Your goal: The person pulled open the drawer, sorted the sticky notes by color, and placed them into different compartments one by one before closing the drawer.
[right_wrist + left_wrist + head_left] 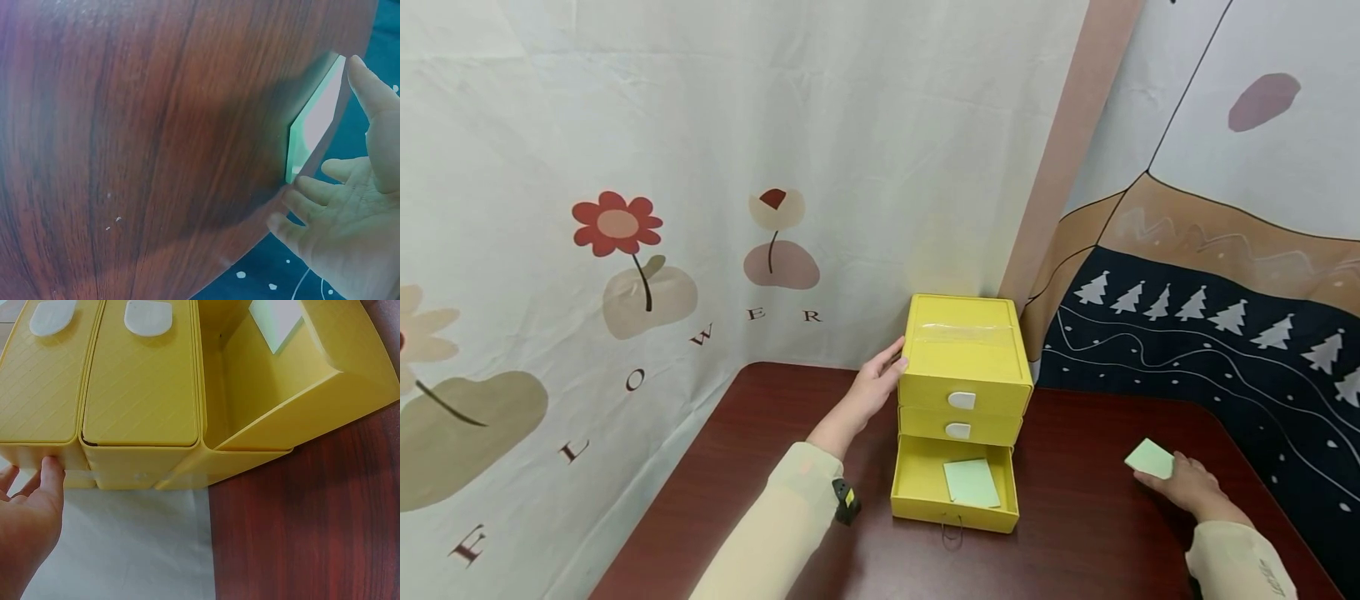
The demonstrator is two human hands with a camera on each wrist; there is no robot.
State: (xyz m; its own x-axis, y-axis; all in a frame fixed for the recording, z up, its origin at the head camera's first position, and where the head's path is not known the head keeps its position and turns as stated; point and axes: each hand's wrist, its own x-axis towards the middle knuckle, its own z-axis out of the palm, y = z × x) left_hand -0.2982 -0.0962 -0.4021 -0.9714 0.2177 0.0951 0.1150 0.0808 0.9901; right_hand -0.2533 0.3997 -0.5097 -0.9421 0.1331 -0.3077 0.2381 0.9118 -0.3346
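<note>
A yellow drawer box (962,346) stands on the table, its bottom drawer (917,479) pulled out and the two upper ones closed. Inside that drawer lies a pale green sticky note pad (972,483). My left hand (876,383) rests against the upper left side of the box, and the left wrist view shows its fingertips (52,467) touching that side. Off to the right, my right hand (1195,487) is at another pale green pad (1150,459). In the right wrist view, thumb and fingers are spread around this pad (315,122), not closed on it.
The dark red wooden table (1075,500) reaches back to a printed curtain (850,167) with flowers and letters. A dark blue printed cloth (1187,358) with white trees hangs behind its right edge. A thin loop (952,533) hangs from the drawer front.
</note>
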